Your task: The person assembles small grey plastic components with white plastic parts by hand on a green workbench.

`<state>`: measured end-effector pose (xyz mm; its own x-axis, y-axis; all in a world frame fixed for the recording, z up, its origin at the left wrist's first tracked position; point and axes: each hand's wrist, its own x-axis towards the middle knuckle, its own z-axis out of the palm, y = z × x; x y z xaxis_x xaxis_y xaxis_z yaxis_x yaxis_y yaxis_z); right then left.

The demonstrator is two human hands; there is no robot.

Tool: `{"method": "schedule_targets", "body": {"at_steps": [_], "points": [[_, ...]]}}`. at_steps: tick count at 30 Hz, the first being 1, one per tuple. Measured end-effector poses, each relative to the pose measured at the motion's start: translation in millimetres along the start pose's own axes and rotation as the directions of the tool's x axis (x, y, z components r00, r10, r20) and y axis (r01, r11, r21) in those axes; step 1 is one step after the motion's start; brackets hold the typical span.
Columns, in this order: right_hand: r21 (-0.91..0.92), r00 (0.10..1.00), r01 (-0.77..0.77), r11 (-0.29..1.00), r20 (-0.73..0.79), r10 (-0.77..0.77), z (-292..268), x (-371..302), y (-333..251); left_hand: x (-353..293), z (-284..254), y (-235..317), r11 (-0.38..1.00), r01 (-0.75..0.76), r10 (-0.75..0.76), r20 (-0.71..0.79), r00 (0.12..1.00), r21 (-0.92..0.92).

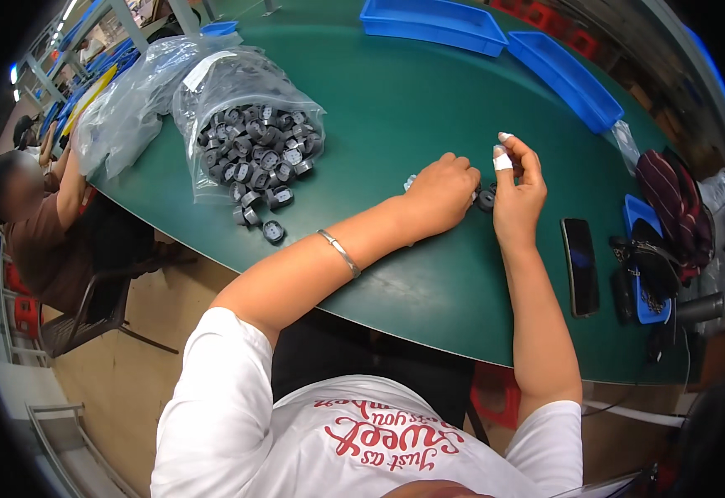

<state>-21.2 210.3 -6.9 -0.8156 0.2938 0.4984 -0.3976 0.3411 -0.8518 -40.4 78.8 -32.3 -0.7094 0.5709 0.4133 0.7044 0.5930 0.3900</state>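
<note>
My left hand (pixel 443 193) is closed, its fingers curled downward over the green table near the middle. A dark grey round part (pixel 486 198) shows between my two hands, right at the left fingertips; whether the left fingers grip it is partly hidden. My right hand (pixel 519 192) is raised beside it with thumb and fingers apart, and nothing shows between them. White tape wraps its thumb and a fingertip. Small pale pieces (pixel 410 182) peek out behind the left hand. To the left, a clear plastic bag (pixel 213 87) lies with many dark grey round parts (pixel 254 149) spilling from its mouth.
Two blue trays (pixel 433 25) (pixel 566 79) line the far edge. At right lie a phone (pixel 579 267), a blue bin (pixel 653 307) with small belongings, and a dark striped cloth item (pixel 676 207). Another clear bag (pixel 130 108) is at far left, near a seated person (pixel 43 232).
</note>
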Motion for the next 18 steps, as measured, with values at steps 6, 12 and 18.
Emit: {"method": "schedule_targets", "body": {"at_steps": [6, 12, 18], "points": [[0.302, 0.995, -0.081, 0.950, 0.084, 0.058, -3, -4, 2, -19, -37, 2, 0.930, 0.115, -0.152, -0.079, 0.985, -0.349], [0.342, 0.920, -0.242, 0.908, 0.379, 0.103, 4, -16, -10, -45, -57, -14, 0.741, 0.343, -0.382, 0.059, 0.922, -0.577], [0.310, 0.853, -0.365, 0.878, 0.489, 0.182, 13, -25, -14, -51, -52, -21, 0.662, 0.339, -0.389, 0.080, 0.918, -0.669]]}}
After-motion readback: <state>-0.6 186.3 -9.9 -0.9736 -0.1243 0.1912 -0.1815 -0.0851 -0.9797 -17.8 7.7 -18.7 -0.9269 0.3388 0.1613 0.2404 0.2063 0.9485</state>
